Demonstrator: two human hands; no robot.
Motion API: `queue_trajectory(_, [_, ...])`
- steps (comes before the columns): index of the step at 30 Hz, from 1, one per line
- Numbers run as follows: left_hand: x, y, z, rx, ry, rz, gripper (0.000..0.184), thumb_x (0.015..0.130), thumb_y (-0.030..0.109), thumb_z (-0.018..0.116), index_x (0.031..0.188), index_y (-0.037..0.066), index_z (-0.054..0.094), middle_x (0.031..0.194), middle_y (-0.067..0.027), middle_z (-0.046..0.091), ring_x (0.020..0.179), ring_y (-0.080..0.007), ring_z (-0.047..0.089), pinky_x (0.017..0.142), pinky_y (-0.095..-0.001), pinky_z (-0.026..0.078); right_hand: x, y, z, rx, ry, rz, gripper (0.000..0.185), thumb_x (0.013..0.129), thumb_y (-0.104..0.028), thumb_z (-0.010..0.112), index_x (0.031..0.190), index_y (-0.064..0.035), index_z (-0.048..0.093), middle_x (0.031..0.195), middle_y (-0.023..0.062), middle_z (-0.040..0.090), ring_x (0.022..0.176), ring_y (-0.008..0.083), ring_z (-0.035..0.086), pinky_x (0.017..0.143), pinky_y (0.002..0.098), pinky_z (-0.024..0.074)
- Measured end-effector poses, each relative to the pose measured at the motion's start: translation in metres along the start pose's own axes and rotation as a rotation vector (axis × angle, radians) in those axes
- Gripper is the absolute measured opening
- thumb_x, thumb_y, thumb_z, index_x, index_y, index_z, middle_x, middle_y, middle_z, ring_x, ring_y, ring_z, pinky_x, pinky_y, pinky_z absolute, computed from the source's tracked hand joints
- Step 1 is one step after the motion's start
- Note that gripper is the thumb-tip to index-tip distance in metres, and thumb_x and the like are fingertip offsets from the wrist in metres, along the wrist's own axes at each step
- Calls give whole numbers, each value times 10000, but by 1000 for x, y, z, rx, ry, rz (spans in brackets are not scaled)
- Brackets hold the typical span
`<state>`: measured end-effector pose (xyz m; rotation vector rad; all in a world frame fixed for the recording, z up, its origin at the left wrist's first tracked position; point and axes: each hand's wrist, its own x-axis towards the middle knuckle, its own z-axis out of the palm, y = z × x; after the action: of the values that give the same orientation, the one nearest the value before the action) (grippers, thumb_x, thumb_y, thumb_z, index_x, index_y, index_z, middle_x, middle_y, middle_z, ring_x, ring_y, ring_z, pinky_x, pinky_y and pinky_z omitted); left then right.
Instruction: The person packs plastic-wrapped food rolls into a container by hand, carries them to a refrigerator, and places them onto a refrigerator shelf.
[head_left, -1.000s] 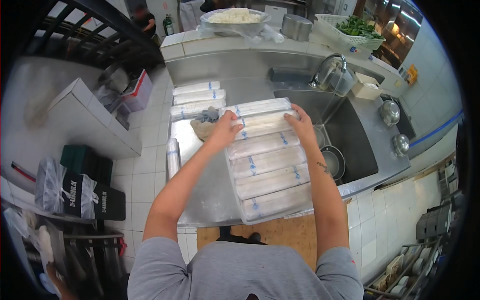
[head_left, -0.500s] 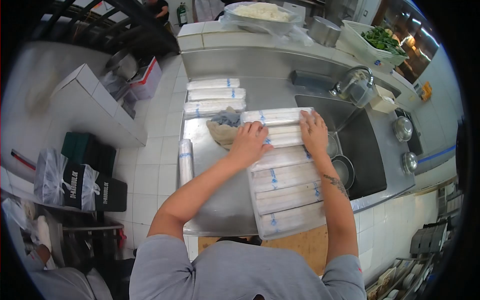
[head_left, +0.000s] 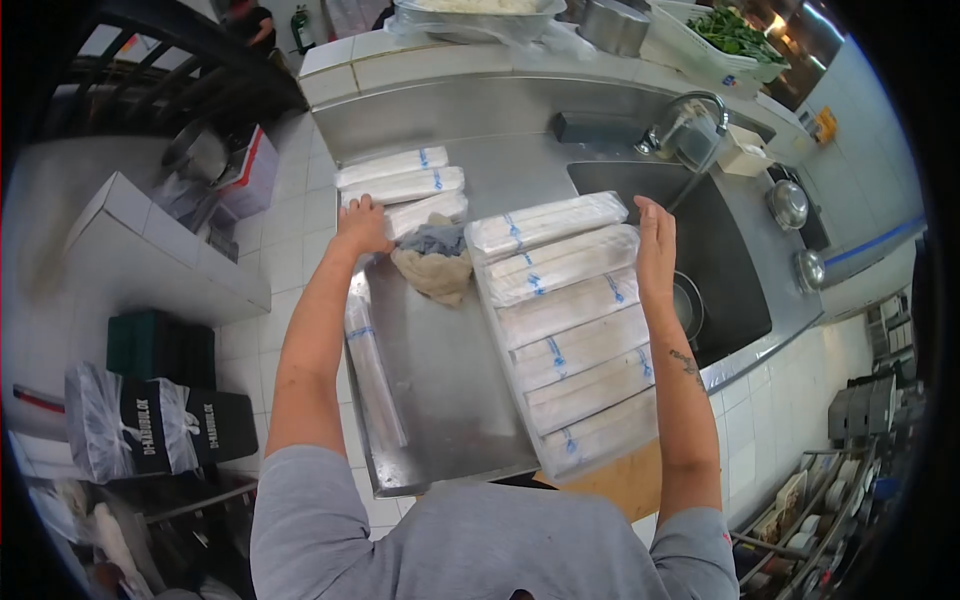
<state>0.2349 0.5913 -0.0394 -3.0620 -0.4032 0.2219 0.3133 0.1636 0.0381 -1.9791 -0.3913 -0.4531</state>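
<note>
Upper left of centre, left hand [head_left: 365, 228]: at the left end of the third packet [head_left: 428, 213]; fingers slightly apart, bent over that end, seemingly touching it; cannot tell whether they clamp it.
Short row: three film-wrapped packets with blue print, side by side at upper left on the steel counter [head_left: 450, 370].
Cloth [head_left: 436, 272]: crumpled, upper middle, right up against the third packet, close to the left hand.
Right of centre, right hand [head_left: 655, 245]: extended, fingers close together, pointing up the frame; nothing seen in its hold; beside the right end of the long row's second packet, contact unclear.
Long row: six like packets in a clear tray [head_left: 511, 362], slanting from centre to lower right; its lower end appears to overhang the counter front.
Loose packet [head_left: 372, 370]: left edge of counter, lengthwise, apart from both rows.
Sink [head_left: 740, 270]: right of the tray, beyond the right hand.
Handling: film looks slick; full fingers round a packet, then support at both ends, should beat a fingertip pinch. Best to clear the cloth's folds first and avoid nudging the overhanging tray.
</note>
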Motion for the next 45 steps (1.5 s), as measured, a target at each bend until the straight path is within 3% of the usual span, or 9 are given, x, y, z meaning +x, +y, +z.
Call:
queue_trajectory(4, [-20, -1, 13, -271, -2, -5, 751, 556, 405, 768, 1128, -18, 527, 1170, -239, 528, 1109, -370, 520, 921, -467, 420, -15, -13, -17, 350, -32, 295, 217, 920, -212, 543, 1036, -43, 612, 897, 9, 561, 786, 93, 494, 697, 244, 411])
queue_trajectory(10, [-107, 14, -7, -568, 132, -213, 670, 571, 355, 736, 1036, -78, 524, 1060, -282, 575, 999, -378, 580, 853, -411, 475, -68, -34, -19, 585, -411, 337, 153, 892, -163, 589, 971, -34, 611, 773, -9, 565, 682, 71, 494, 595, 205, 393])
queue_trajectory(16, [-197, 99, -81, -533, 532, -173, 556, 601, 245, 713, 1001, -45, 457, 996, -239, 532, 910, -405, 557, 780, -443, 473, -115, -95, 17, 938, -864, 514, 400, 866, -192, 613, 1219, -31, 513, 1076, 97, 595, 958, 154, 569, 796, 291, 457])
queue_trajectory(25, [-266, 236, -97, -394, 604, 257, 772, 632, 258, 792, 1249, -7, 412, 1150, -232, 457, 1009, -396, 528, 846, -436, 459, -138, -88, -28, 1380, -597, 776, 460, 821, -89, 672, 1206, -31, 427, 1162, 119, 531, 1112, 250, 512, 888, 447, 450])
queue_trajectory(28, [-262, 226, -102, -764, 395, 285, 754, 684, 324, 796, 1270, 24, 429, 1228, -219, 458, 1081, -343, 524, 903, -406, 437, -146, -73, -54, 1442, -522, 785, 462, 833, -67, 653, 1223, -34, 407, 1192, 118, 512, 1114, 252, 515, 923, 465, 447])
queue_trajectory(29, [-264, 221, -108, -979, 80, 123, 655, 757, 286, 760, 1284, 51, 450, 1232, -169, 504, 1114, -259, 513, 928, -363, 421, -147, -67, -58, 1455, -506, 772, 488, 839, -55, 643, 1253, -45, 385, 1228, 107, 489, 1131, 243, 506, 954, 474, 436])
queue_trajectory(32, [-246, 217, -68, -1439, -52, 170, 546, 808, 186, 707, 1275, 50, 458, 1131, -112, 573, 1069, -190, 523, 914, -304, 415, -146, -55, -60, 1493, -412, 722, 490, 833, -50, 653, 1257, -58, 408, 1184, 92, 524, 1140, 229, 501, 941, 463, 437])
queue_trajectory(37, [-222, 218, -71, -1534, 127, 203, 238, 817, 85, 660, 1034, 1, 607, 941, -16, 617, 889, -101, 537, 818, -234, 407, -79, 1, -74, 1358, -344, 724, 406, 842, -84, 652, 1216, -61, 495, 1065, 56, 582, 1006, 182, 543, 879, 394, 439])
queue_trajectory(45, [-165, 212, -43, -1178, 330, 179, 335, 846, 144, 641, 1136, -14, 583, 1025, -114, 606, 948, -210, 563, 851, -296, 431, -27, 63, -64, 596, -384, 353, 245, 823, -50, 604, 1068, -38, 599, 865, 8, 615, 798, 126, 578, 697, 283, 453])
